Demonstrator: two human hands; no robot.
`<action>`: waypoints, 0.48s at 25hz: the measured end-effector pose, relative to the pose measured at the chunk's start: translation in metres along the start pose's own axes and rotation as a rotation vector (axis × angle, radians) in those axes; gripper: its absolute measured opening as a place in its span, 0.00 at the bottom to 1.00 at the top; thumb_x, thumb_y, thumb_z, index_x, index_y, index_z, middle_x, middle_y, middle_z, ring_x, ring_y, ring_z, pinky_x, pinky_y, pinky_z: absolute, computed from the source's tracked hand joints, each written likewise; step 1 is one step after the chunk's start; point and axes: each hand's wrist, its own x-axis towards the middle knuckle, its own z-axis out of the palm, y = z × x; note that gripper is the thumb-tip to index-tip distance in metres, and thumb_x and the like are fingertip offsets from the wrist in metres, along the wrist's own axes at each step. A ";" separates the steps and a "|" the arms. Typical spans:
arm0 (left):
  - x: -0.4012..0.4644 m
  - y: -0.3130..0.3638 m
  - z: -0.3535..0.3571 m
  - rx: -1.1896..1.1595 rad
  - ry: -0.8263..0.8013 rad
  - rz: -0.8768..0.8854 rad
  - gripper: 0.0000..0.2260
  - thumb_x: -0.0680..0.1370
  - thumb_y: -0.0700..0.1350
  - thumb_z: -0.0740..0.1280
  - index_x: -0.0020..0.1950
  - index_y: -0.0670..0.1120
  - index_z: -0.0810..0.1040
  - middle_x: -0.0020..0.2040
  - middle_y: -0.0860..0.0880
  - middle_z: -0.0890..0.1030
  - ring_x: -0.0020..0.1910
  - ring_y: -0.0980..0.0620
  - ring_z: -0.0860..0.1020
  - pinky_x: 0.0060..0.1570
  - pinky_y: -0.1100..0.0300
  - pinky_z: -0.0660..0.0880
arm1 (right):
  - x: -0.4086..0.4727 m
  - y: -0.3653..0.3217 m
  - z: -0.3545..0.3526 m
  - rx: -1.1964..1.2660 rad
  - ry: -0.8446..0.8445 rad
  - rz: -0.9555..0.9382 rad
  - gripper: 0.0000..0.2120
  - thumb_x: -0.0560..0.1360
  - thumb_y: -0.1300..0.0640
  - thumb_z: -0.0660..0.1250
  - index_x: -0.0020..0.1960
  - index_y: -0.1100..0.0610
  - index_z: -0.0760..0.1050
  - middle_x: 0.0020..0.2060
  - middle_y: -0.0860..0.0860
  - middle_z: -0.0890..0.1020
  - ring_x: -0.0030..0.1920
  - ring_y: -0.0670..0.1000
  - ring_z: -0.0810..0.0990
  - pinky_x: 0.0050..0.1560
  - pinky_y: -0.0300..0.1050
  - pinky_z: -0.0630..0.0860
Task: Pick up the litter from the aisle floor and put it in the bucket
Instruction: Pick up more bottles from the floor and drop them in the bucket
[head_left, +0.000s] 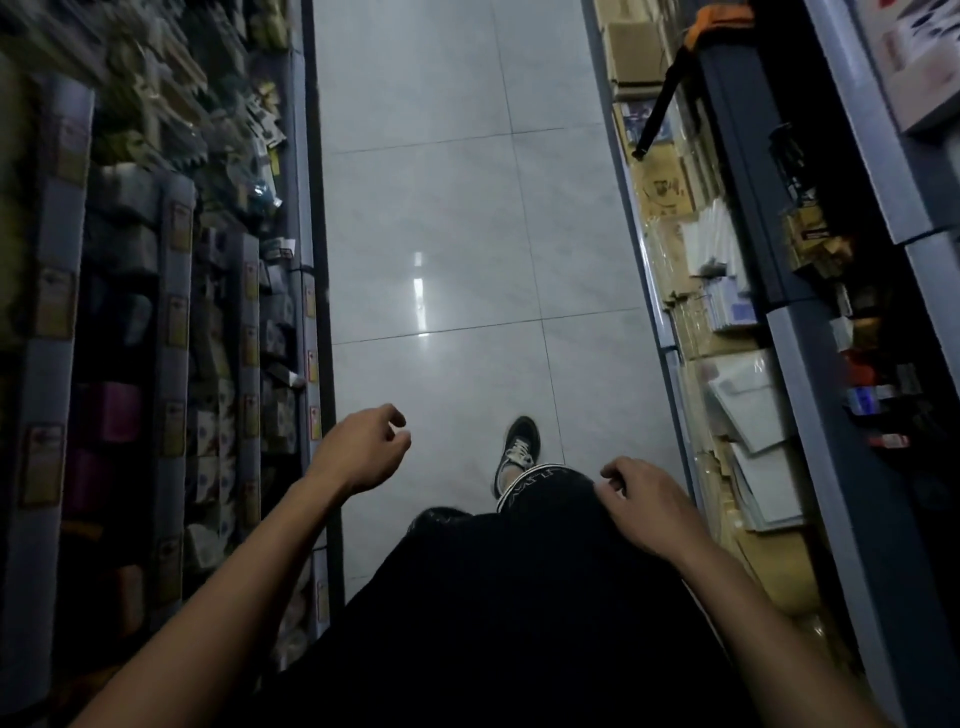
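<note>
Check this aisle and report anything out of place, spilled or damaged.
Nothing stands out. The tiled floor ahead shows no litter or spill, only light glare. Both the left hand and right hand hold nothing. No bucket is in view.

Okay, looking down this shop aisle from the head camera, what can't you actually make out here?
- Bucket: not in the head view at all.
- Litter: none shows on the tiled floor; the black clothing hides the floor nearest the person.
- Left shelves: motion blur, so goods and tags are unreadable.
- Second foot: only one shoe shows.
- Left hand and right hand: fingers loosely curled, nothing seen in them; palms face away.
</note>
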 end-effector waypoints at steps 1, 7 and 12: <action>0.012 0.003 -0.009 -0.005 -0.016 -0.024 0.15 0.79 0.55 0.62 0.62 0.52 0.78 0.50 0.53 0.84 0.47 0.52 0.81 0.49 0.52 0.79 | 0.022 -0.009 -0.015 -0.004 -0.006 -0.007 0.16 0.80 0.44 0.63 0.61 0.52 0.80 0.53 0.50 0.83 0.53 0.51 0.80 0.54 0.50 0.79; 0.069 -0.004 -0.050 -0.090 -0.074 -0.195 0.15 0.78 0.58 0.62 0.60 0.53 0.78 0.51 0.54 0.84 0.46 0.53 0.81 0.46 0.55 0.78 | 0.157 -0.085 -0.106 -0.057 -0.068 -0.138 0.18 0.80 0.44 0.61 0.62 0.52 0.79 0.53 0.49 0.82 0.54 0.50 0.80 0.54 0.50 0.78; 0.127 -0.032 -0.089 -0.235 -0.074 -0.369 0.13 0.81 0.54 0.63 0.62 0.51 0.78 0.53 0.53 0.83 0.48 0.53 0.80 0.48 0.56 0.76 | 0.278 -0.175 -0.169 -0.113 -0.094 -0.218 0.20 0.80 0.42 0.60 0.65 0.51 0.78 0.54 0.46 0.82 0.54 0.49 0.79 0.55 0.53 0.79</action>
